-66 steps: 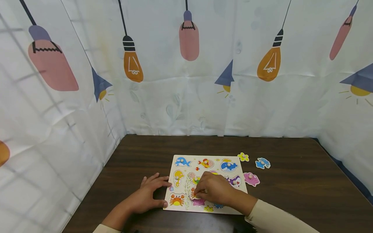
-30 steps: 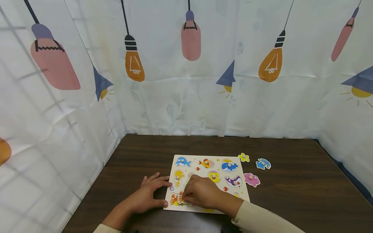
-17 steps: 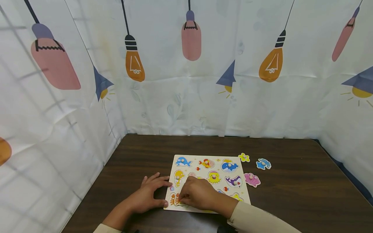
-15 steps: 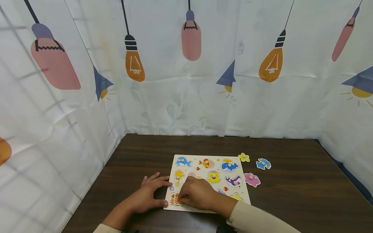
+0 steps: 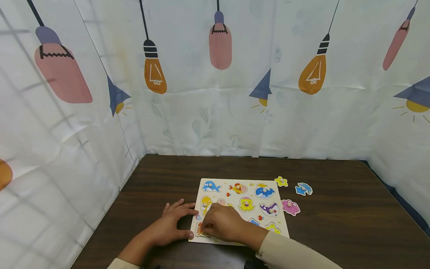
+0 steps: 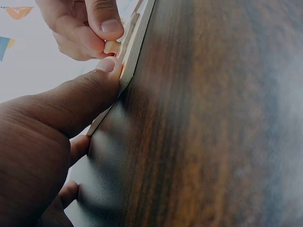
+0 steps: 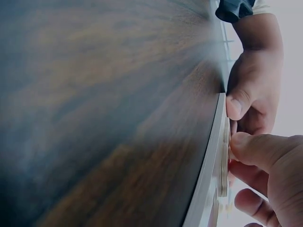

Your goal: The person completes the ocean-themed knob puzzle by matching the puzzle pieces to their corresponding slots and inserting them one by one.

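A pale sea-animal puzzle board point(image 5: 224, 183) lies on the dark table. My left hand point(image 5: 171, 226) is spread at its left side, with the thumb at the near corner and the fingertips along the edge. My right hand point(image 5: 223, 223) reaches over the board's lower left and pinches the small knob point(image 6: 111, 47) of an orange crab puzzle piece point(image 5: 199, 229). Most of the crab is hidden under that hand. In the right wrist view the piece point(image 7: 223, 175) lies flat against the board, close to the left thumb.
Right of the board lie a yellow star piece point(image 5: 281, 181), a blue piece point(image 5: 304, 189) and a pink piece point(image 5: 290, 207). Knobbed pieces such as the yellow octopus point(image 5: 246, 204) sit in the board. Behind the table point(image 5: 336, 224) hangs a lamp-print curtain point(image 5: 215, 123).
My right hand has carried the crab piece leftward from the board's middle onto the crab picture at the lower left, then shifted slightly further left. The left hand has stayed in place.
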`<action>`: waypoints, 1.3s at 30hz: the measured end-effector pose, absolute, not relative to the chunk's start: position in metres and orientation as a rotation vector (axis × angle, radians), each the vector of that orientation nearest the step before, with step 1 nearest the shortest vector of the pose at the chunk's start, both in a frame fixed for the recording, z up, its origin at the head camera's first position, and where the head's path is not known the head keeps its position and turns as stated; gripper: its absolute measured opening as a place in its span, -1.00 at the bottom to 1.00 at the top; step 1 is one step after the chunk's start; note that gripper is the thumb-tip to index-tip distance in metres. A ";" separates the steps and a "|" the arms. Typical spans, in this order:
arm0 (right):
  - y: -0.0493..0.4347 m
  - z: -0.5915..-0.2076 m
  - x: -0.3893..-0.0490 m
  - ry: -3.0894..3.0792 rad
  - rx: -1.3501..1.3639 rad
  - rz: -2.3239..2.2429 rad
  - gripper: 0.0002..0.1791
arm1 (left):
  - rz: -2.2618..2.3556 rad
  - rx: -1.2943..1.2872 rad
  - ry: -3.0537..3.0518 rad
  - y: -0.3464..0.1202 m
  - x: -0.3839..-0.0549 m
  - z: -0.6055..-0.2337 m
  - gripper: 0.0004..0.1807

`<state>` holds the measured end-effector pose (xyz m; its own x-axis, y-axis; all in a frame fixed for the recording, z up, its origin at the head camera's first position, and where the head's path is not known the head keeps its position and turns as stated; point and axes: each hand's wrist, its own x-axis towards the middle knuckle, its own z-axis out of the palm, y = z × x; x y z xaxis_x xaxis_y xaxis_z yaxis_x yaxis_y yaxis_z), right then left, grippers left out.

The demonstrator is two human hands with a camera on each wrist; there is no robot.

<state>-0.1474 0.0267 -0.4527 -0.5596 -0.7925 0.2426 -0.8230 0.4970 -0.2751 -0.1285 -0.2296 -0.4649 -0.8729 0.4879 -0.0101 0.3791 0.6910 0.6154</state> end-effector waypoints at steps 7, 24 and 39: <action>0.023 -0.454 -0.147 -2.647 1.443 0.551 -0.95 | 0.955 0.712 2.725 -0.229 -0.129 -0.464 -0.35; 0.042 -0.447 -0.149 -2.666 1.581 0.445 -0.90 | 0.946 0.707 2.729 -0.229 -0.130 -0.465 -0.35; 0.094 -0.444 -0.154 -2.764 1.453 0.512 -0.92 | 0.945 0.675 2.721 -0.229 -0.130 -0.465 -0.34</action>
